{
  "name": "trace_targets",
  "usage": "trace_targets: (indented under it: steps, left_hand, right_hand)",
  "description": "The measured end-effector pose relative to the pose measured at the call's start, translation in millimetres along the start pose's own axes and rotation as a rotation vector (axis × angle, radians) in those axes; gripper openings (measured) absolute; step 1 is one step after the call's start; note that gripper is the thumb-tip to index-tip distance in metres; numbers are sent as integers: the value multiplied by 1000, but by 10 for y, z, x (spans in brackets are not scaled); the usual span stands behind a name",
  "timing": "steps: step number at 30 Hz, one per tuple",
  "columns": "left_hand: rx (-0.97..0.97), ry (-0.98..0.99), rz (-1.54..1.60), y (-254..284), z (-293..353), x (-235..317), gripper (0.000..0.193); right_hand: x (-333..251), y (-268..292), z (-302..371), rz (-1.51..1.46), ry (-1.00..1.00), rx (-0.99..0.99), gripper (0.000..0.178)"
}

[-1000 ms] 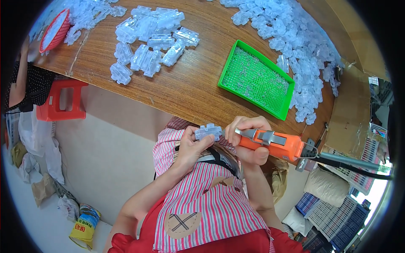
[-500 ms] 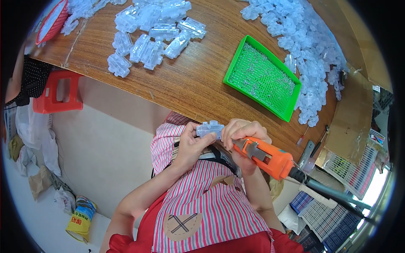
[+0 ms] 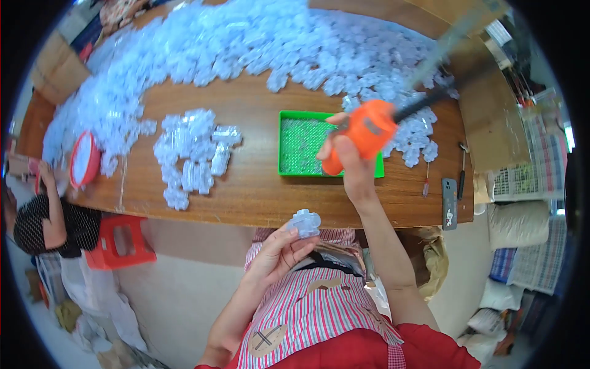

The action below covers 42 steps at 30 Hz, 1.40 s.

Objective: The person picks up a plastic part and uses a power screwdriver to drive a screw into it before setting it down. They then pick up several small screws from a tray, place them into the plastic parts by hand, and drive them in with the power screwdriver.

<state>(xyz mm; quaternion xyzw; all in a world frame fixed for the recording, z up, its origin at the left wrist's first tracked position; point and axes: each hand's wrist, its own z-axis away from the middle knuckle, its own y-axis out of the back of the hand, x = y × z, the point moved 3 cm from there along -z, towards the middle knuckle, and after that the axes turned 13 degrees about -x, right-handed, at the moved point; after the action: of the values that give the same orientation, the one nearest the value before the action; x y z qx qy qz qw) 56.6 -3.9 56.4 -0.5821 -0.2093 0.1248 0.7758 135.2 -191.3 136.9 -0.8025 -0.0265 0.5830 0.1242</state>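
My left hand (image 3: 275, 253) pinches a clear plastic casing (image 3: 305, 224) just off the table's front edge, between thumb and fingers. In my right hand (image 3: 351, 161) is an orange electric screwdriver (image 3: 370, 128), gripped round its body and blurred by motion, with its dark cord running off to the upper right. The tool is over the right part of a green tray (image 3: 295, 114). Small metal screws (image 3: 299, 142) lie scattered in that tray; the hand and tool hide part of it. The screwdriver's tip cannot be made out clearly.
A large heap of clear plastic parts (image 3: 233, 43) spans the table's far side. Left of the tray sits a smaller group of casings (image 3: 196, 176). A phone (image 3: 450, 203) and hand screwdriver (image 3: 426, 187) lie right. Another person (image 3: 43, 224) works at left near a red bowl (image 3: 84, 158) and stool (image 3: 123, 245).
My right hand has lifted the screwdriver away from the casing, up over the green tray. My left hand still holds the casing, now tilted. The view has shifted, showing more of the table.
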Motion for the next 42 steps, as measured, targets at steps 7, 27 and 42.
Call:
trace_targets:
  steps: [7,27,42]
  left_hand:
    - [-77,159,169,-265,-385,40,48]
    - [-232,469,-1522,-914,-1034,-806,48]
    - [-1086,409,-289,-2709,-321,-783,27]
  right_hand:
    - [-57,478,-181,330,-124,-92,58]
    - [116,942,2458,-445,-321,757,38]
    - [238,970,2581,-1023,-371,934,29]
